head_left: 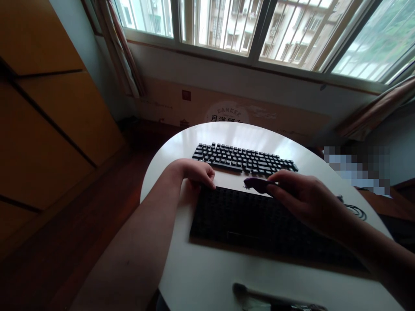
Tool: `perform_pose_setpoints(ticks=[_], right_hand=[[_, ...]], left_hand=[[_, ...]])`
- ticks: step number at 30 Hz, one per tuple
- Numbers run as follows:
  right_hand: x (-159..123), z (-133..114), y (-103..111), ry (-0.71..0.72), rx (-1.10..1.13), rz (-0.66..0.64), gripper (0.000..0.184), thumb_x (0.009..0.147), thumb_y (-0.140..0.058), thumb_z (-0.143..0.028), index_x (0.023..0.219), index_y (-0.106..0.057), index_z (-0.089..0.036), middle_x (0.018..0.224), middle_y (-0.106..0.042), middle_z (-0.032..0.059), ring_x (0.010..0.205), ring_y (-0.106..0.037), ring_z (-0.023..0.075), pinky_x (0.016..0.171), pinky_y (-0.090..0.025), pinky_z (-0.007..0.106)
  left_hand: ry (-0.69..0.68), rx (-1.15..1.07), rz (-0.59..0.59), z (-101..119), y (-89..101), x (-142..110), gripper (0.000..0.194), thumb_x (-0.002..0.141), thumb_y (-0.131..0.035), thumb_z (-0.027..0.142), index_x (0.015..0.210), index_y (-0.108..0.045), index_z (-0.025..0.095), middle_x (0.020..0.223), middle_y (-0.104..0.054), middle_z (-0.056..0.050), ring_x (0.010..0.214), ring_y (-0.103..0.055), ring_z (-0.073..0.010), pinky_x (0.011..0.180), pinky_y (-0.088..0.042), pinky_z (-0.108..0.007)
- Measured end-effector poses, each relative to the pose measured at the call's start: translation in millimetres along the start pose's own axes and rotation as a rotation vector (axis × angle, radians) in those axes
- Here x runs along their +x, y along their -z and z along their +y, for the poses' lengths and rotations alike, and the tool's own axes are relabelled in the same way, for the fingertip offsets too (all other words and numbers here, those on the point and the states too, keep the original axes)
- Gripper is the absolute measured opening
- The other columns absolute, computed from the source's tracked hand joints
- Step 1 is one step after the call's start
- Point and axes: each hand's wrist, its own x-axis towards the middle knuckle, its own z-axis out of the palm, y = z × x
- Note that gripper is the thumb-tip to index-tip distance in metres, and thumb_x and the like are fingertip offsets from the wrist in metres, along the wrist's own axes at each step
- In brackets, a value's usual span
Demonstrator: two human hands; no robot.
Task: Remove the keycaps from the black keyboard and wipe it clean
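Note:
A black keyboard base [246, 224] lies on the white round table, its surface too dark to make out in detail. My left hand [198, 172] is closed at its far left corner, the thumb against the back edge; its curled fingers are partly hidden. Between the fingers and thumb of my right hand [296, 190] is a small dark purple tool [257, 185] with a jagged left end, held just over the back edge of the base. Behind both hands, rows of black keycaps [240, 156] are set out in keyboard order.
At the near edge of the white table [191, 268] lies a brush [256, 297] with a dark head. A coiled black cable [355, 211] rests to the right. An orange-brown cabinet [48, 116] stands left; barred windows [223, 26] and a printed carton [259, 101] are beyond the table.

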Motion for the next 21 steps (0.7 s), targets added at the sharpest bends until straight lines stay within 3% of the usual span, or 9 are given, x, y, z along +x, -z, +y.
perform_pose_setpoints(ticks=[3,6,9,17,21], right_hand=[[-14,-4,-16,0.102,-0.089,-0.154,0.010,0.092,-0.058,-0.026,0.096,-0.065,-0.021,0.073,-0.069,-0.0004,0.058,-0.060,0.0136,0.055,-0.041,0.024],[-26,-8,-43,0.194,-0.158,-0.304,0.020,0.088,-0.061,-0.021,0.108,-0.065,-0.023,0.087,-0.074,0.0017,0.069,-0.067,0.0171,0.060,-0.041,0.025],[-31,-9,-59,0.201,-0.215,-0.342,0.026,0.089,-0.059,-0.018,0.113,-0.066,-0.024,0.087,-0.074,0.0021,0.070,-0.068,0.0176,0.059,-0.038,0.026],[-19,-10,-38,0.311,-0.188,-0.297,0.028,0.087,-0.051,-0.009,0.102,-0.070,-0.022,0.079,-0.069,0.0023,0.064,-0.060,0.0146,0.056,-0.032,0.027],[-12,-9,-31,0.375,-0.189,-0.327,0.026,0.084,-0.050,-0.008,0.096,-0.068,-0.021,0.075,-0.065,0.0010,0.060,-0.052,0.0143,0.055,-0.028,0.028]], left_hand=[[-0.004,0.005,0.007,1,-1.1,-1,0.037,0.068,-0.078,0.040,0.070,-0.047,0.020,0.055,-0.053,0.004,0.051,-0.059,-0.0141,0.045,-0.044,-0.021],[0.000,0.011,0.005,1,-1.6,0,0.037,0.069,-0.077,0.040,0.071,-0.047,0.020,0.056,-0.053,0.004,0.052,-0.059,-0.0145,0.046,-0.044,-0.021],[0.005,0.024,0.011,1,-2.0,-1,0.036,0.069,-0.077,0.040,0.071,-0.047,0.020,0.056,-0.052,0.005,0.053,-0.059,-0.0144,0.046,-0.044,-0.021],[0.015,0.053,0.027,4,-3.3,-3,0.037,0.073,-0.072,0.046,0.071,-0.046,0.021,0.054,-0.052,0.003,0.051,-0.058,-0.0154,0.047,-0.044,-0.023],[0.055,0.175,0.153,17,-4.5,-9,0.042,0.079,-0.062,0.059,0.071,-0.050,0.020,0.048,-0.050,0.002,0.044,-0.050,-0.0152,0.045,-0.040,-0.025]])
